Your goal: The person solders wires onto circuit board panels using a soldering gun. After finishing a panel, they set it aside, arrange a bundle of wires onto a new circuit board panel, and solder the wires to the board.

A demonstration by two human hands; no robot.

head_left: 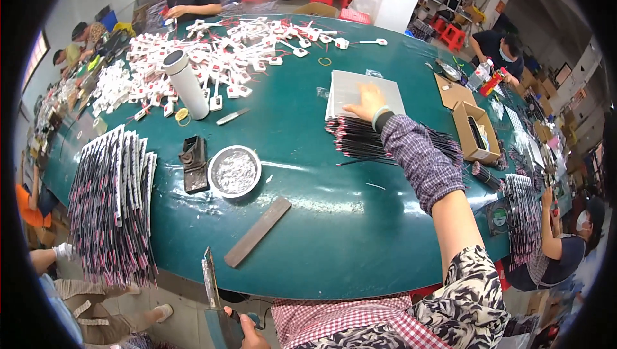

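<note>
My right hand rests palm down, fingers apart, on a stack of flat light-grey sheets. Thin black wires with pinkish-red ends stick out from the near side of that stack, below my wrist. At the lower edge of the picture my left hand is closed around a teal-and-black handled tool, partly cut off by the frame. A narrow, scuffed metal piece rises just beyond it at the table edge; whether it belongs to the tool I cannot tell.
The green table carries a metal bowl of white bits, a flat grey bar, a black holder, a white bottle, piled white connectors, wired strips and a cardboard box. Several people work around it.
</note>
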